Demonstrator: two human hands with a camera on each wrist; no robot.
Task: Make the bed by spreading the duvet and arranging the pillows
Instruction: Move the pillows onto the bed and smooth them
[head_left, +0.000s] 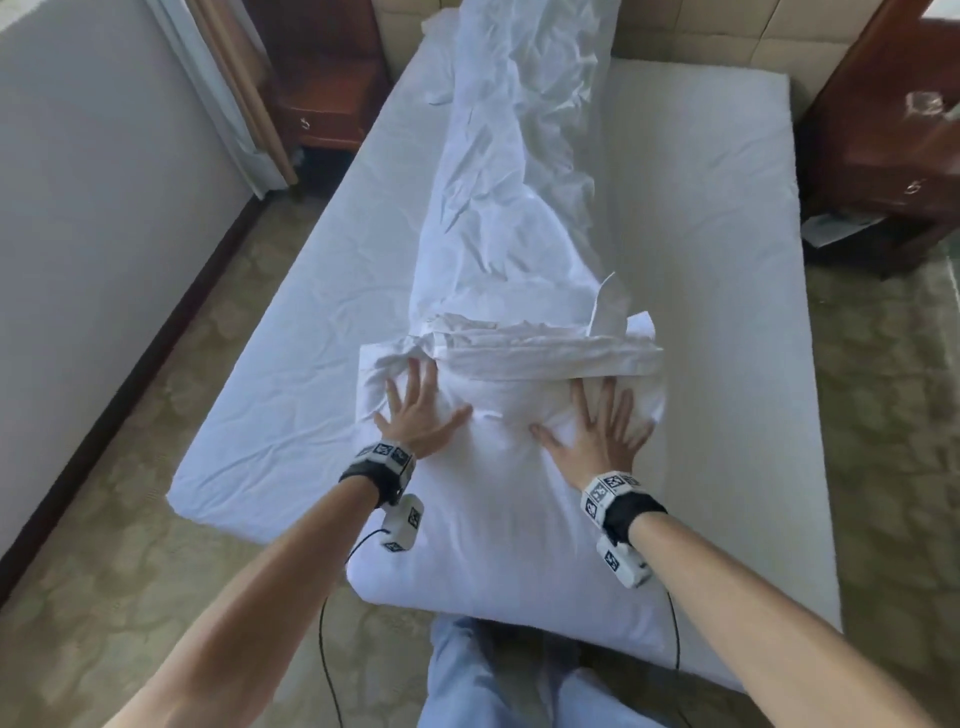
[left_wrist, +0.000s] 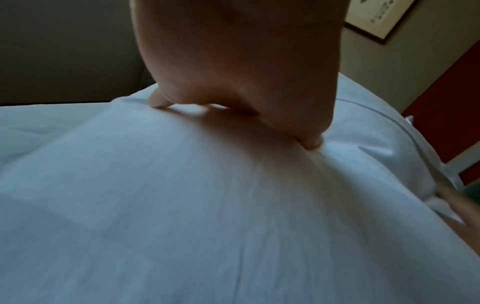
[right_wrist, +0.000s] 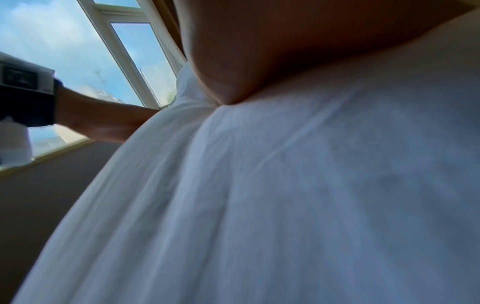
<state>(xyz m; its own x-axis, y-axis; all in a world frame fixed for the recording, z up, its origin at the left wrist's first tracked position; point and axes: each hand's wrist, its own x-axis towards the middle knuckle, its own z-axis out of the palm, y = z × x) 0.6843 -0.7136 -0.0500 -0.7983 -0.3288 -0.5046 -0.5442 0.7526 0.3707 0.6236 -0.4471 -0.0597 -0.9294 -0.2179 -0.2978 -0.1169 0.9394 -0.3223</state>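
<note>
Pressing down the bunched duvet at the bed's foot.
My left hand and right hand lie flat, fingers spread; next, I reckon, grip edges and pull wide.

Duvet lengthwise along bed middle, nightstands flanking headboard.

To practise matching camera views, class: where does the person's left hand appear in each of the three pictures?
Head view: left hand, lower centre-left, fingers spread flat on the white folded duvet.
Left wrist view: top centre, left hand seen from behind, fingertips on the fabric.
Right wrist view: left edge, mid-height, beyond the duvet's bulge.
Shared landmark: the duvet.
</note>
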